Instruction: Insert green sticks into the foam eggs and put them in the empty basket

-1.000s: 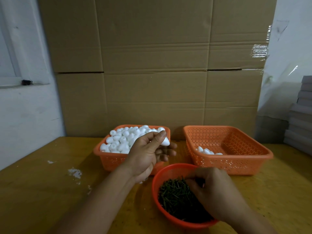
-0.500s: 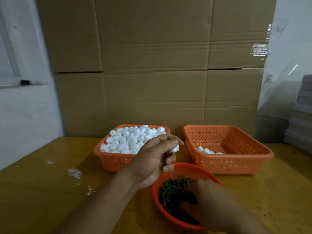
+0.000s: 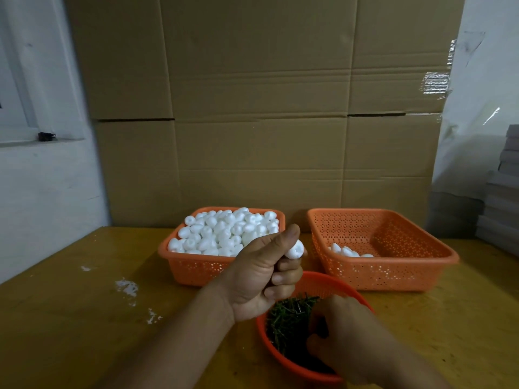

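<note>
My left hand [image 3: 261,276] pinches a white foam egg [image 3: 295,249] between thumb and fingers, held above the far rim of a round orange bowl [image 3: 334,284] of green sticks [image 3: 286,324]. My right hand [image 3: 348,335] is down inside that bowl, fingers curled among the sticks; whether it holds one is hidden. Behind, the left orange basket [image 3: 191,268] is heaped with foam eggs [image 3: 224,231]. The right orange basket [image 3: 393,265] holds a few eggs [image 3: 345,251] at its left side.
Everything stands on a yellow wooden table [image 3: 84,318] with white crumbs [image 3: 126,287] at the left. A cardboard wall [image 3: 258,108] stands close behind the baskets. Grey stacked boards [image 3: 505,192] sit at the right edge.
My left hand has carried the egg from over the full basket toward me and to the right, above the bowl. My right hand has slid nearer and deeper into the sticks.
</note>
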The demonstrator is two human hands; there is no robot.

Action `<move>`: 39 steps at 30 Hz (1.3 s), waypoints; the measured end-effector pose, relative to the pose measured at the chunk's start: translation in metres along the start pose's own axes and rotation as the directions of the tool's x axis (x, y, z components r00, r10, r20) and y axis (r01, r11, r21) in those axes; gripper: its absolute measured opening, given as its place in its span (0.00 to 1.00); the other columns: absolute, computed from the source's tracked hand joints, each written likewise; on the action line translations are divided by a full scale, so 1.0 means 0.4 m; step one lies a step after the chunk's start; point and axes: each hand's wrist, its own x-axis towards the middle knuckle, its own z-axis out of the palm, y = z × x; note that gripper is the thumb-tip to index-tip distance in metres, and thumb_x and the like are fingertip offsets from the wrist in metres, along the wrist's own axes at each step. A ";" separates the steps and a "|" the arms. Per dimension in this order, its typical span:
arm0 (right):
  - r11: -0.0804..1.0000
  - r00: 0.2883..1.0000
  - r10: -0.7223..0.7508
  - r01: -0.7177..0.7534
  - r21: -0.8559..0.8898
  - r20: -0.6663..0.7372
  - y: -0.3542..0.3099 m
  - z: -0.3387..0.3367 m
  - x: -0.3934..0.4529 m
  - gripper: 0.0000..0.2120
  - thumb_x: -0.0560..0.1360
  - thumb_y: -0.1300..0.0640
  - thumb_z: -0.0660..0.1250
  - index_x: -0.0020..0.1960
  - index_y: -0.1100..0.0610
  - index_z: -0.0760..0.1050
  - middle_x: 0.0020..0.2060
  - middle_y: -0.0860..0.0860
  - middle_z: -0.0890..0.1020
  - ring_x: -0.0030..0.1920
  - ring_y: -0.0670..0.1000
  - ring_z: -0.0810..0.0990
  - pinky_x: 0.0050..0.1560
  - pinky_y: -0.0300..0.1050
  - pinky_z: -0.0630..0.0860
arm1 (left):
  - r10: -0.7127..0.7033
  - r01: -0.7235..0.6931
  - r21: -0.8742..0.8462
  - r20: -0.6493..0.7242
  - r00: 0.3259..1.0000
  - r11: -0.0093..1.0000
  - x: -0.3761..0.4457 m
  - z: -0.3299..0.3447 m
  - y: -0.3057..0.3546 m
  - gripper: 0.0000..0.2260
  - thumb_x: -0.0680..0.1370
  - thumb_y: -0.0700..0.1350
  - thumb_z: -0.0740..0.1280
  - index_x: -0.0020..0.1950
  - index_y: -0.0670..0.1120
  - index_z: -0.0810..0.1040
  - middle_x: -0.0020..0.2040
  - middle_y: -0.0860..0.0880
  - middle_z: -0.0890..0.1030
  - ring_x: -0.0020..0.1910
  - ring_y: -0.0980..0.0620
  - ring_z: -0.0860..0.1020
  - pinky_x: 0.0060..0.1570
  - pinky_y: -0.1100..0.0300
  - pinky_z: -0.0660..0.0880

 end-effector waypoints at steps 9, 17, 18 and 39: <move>0.948 0.969 -0.021 0.098 0.303 -0.247 -0.023 -0.019 -0.012 0.12 0.76 0.55 0.60 0.34 0.55 0.67 0.27 0.50 0.71 0.29 0.47 0.68 0.37 0.52 0.68 | -0.049 0.045 -0.051 -0.086 0.995 0.998 0.002 0.013 0.004 0.21 0.75 0.64 0.69 0.33 0.49 0.71 0.31 0.51 0.62 0.25 0.58 0.61 0.20 0.67 0.59; 0.848 0.960 0.077 0.079 0.525 -0.268 -0.022 -0.023 -0.006 0.15 0.78 0.60 0.58 0.34 0.64 0.67 0.23 0.50 0.68 0.24 0.47 0.69 0.29 0.46 0.65 | -0.055 0.053 -0.025 -0.124 0.991 0.998 0.005 0.012 -0.002 0.21 0.74 0.64 0.69 0.32 0.50 0.72 0.31 0.51 0.62 0.26 0.58 0.61 0.20 0.67 0.59; 0.837 0.964 0.091 0.061 0.544 -0.249 -0.019 -0.019 -0.003 0.16 0.78 0.59 0.58 0.34 0.65 0.68 0.23 0.51 0.69 0.24 0.49 0.72 0.27 0.44 0.66 | -0.057 0.055 -0.020 -0.129 0.990 0.998 0.006 0.013 -0.003 0.21 0.74 0.64 0.69 0.31 0.50 0.72 0.31 0.51 0.62 0.26 0.58 0.61 0.20 0.66 0.59; 0.358 0.991 0.018 0.116 0.927 -0.131 -0.020 -0.046 -0.013 0.09 0.69 0.58 0.74 0.33 0.62 0.81 0.30 0.60 0.81 0.25 0.52 0.74 0.24 0.40 0.71 | -0.096 0.094 -0.019 -0.156 0.983 0.995 0.009 0.012 -0.009 0.21 0.72 0.64 0.72 0.32 0.49 0.74 0.30 0.51 0.62 0.25 0.58 0.61 0.20 0.67 0.58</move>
